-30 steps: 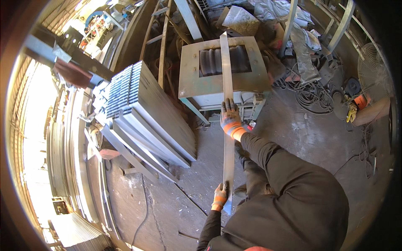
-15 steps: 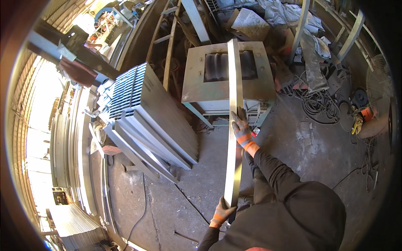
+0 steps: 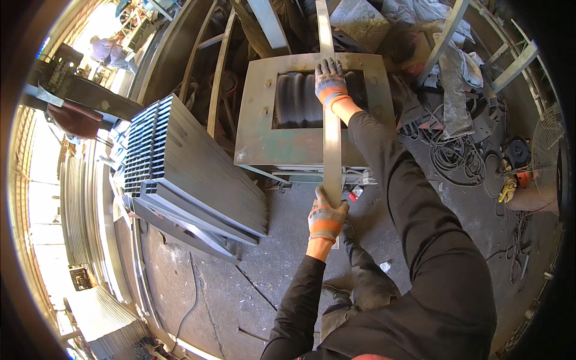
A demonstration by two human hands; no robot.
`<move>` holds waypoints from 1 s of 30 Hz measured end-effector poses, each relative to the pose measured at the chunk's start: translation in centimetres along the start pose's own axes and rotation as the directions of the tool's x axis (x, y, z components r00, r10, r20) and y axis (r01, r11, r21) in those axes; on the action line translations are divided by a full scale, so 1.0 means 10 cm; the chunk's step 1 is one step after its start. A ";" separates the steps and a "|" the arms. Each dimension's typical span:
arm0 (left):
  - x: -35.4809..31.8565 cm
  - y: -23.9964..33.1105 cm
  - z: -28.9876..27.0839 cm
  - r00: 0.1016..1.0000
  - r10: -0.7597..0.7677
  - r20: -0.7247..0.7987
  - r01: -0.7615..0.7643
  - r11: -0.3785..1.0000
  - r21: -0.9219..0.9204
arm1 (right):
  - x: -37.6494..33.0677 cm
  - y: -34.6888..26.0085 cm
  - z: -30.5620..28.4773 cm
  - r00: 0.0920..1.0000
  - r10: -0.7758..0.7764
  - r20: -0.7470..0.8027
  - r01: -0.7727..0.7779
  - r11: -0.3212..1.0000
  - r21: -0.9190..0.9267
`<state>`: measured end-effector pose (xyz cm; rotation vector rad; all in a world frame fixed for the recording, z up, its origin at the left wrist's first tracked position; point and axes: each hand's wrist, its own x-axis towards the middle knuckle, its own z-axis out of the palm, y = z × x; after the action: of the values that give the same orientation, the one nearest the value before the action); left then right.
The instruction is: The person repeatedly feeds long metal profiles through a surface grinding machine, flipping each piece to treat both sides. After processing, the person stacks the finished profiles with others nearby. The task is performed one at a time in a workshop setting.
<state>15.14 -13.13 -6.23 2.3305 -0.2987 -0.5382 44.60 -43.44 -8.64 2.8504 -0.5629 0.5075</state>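
A long, flat metal bar (image 3: 332, 159) lies lengthwise across the dark ribbed roller (image 3: 297, 102) in the opening of a metal-topped machine (image 3: 258, 141). Its far end reaches beyond the machine's back edge. My left hand (image 3: 327, 219), in a grey and orange work glove, grips the near end just in front of the machine. Over the roller, my gloved right hand (image 3: 332, 84) lies on top of the bar, fingers stretched forward and pressing down. The undersides of both hands are hidden.
To the left stands a tall stack of metal bars (image 3: 210, 174), with several curved ones leaning at its near side. Coiled cables (image 3: 450, 153) and a fan (image 3: 547, 135) are on the right. Corrugated sheets (image 3: 114, 318) lie at lower left. A person (image 3: 108, 51) is far off at upper left.
The bar has moved forward, away from me, over the roller. My left hand came forward with its near end; my right hand moved from the machine's front to above the roller.
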 end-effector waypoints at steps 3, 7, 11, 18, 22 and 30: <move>-0.23 -0.13 -0.02 1.000 0.005 -0.018 -0.006 1.000 -0.021 | -0.31 -0.06 -0.05 0.999 0.002 -0.039 0.002 0.996 0.084; -1.02 -0.44 -0.10 0.999 -0.030 0.042 0.029 1.000 0.010 | -1.13 -0.19 -0.51 0.997 0.073 -0.008 -0.069 0.974 0.218; -2.05 -0.85 -0.20 0.989 -0.096 0.116 0.089 0.994 0.058 | -2.09 -0.44 -1.10 0.996 0.077 0.044 -0.086 0.959 0.271; -4.09 -2.06 -0.37 0.985 -0.088 0.149 0.072 0.992 0.105 | -4.08 -1.23 -1.92 0.988 0.026 0.150 -0.065 0.964 0.257; -5.16 -2.56 -0.58 0.970 -0.163 0.178 0.146 0.984 0.106 | -5.13 -1.68 -2.33 0.980 -0.029 0.199 -0.043 0.937 0.346; -5.53 -2.84 -0.81 0.959 -0.165 0.229 0.217 0.950 -0.225 | -5.53 -1.50 -2.35 0.996 0.090 -0.020 -0.020 0.424 0.906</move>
<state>-28.49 31.92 -4.39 2.0727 -0.0927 -0.8675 -4.37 -5.57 -8.98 3.8135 -0.4331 1.2591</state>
